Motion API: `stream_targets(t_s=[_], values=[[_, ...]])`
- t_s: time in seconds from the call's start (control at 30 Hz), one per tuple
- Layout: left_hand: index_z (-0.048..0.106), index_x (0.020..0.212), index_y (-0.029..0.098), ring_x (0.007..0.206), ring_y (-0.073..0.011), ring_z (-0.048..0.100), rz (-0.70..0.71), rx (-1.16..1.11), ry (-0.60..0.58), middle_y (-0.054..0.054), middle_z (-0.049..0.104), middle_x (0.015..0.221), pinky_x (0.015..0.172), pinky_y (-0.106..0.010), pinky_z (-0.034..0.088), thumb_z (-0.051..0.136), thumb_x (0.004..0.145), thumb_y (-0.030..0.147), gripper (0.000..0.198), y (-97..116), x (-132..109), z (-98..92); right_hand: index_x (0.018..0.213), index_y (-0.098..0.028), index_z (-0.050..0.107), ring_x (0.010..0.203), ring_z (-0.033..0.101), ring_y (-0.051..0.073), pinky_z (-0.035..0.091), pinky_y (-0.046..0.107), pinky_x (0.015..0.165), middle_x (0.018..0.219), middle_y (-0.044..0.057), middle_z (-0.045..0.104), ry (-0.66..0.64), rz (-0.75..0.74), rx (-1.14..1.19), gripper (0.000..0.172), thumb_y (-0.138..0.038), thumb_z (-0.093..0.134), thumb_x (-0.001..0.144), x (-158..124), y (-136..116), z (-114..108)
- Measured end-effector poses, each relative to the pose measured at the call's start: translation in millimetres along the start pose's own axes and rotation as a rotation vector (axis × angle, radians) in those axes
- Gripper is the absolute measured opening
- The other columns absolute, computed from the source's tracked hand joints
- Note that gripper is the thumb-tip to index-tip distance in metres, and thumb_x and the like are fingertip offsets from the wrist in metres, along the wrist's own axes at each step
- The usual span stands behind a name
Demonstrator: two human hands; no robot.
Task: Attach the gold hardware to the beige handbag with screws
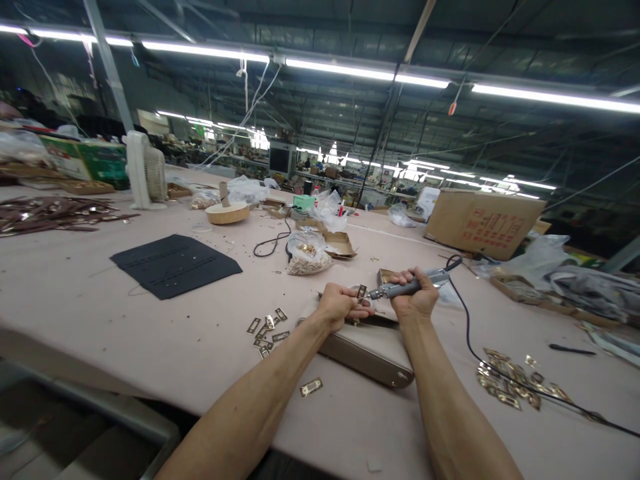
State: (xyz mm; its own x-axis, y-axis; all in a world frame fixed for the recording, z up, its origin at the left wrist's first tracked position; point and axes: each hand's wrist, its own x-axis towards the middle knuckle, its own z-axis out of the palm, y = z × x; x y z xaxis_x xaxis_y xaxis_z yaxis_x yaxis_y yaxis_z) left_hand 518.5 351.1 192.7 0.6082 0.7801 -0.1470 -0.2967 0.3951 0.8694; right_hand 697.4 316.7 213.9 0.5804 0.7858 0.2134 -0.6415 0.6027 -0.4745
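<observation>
My left hand (340,305) pinches a small rectangular metal plate (361,292) with a slot in it, held upright above a taupe bag (367,347). My right hand (414,297) is wrapped round a grey electric screwdriver (407,287), whose tip points left and meets the plate or lies very close to it. The bag lies on the table beneath both hands, partly covered by them. Left of the bag are several loose metal plates (270,330), and a single plate (311,387) lies nearer the front edge. More gold-coloured metal pieces (515,380) are heaped at the right.
A black cord (467,327) runs from the screwdriver across the right side. Behind my hands stand a bag of small metal parts (309,253) and an open small box (340,245). A black sheet (175,267) lies left; a large carton (483,223) stands back right.
</observation>
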Motion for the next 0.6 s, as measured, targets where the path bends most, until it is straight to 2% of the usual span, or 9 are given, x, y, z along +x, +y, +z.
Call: stream_targets(t_s=[0.2,0.6], values=[[0.069,0.080,0.000,0.065,-0.0228,0.077,0.002,0.008,-0.003,-0.018,0.074,0.081,0.058,-0.023,0.063,0.051,0.075,-0.012,0.023,1.0,-0.6,0.7,0.081,-0.019,0.050,0.055,0.049,0.008,0.052,0.026,0.058,0.065,-0.007,0.044,0.011,0.021,0.038,0.024,-0.024,0.073,0.074,-0.8,-1.4,-2.0],[0.069,0.081,-0.001,0.068,-0.0246,0.077,-0.023,-0.001,-0.004,-0.023,0.075,0.089,0.058,-0.024,0.063,0.051,0.076,-0.011,0.021,1.0,2.7,-1.4,0.082,-0.019,0.050,0.055,0.047,0.008,0.051,0.026,0.057,0.064,-0.007,0.043,0.009,0.024,0.037,0.023,-0.023,0.072,0.076,-0.2,-2.7,-3.1]])
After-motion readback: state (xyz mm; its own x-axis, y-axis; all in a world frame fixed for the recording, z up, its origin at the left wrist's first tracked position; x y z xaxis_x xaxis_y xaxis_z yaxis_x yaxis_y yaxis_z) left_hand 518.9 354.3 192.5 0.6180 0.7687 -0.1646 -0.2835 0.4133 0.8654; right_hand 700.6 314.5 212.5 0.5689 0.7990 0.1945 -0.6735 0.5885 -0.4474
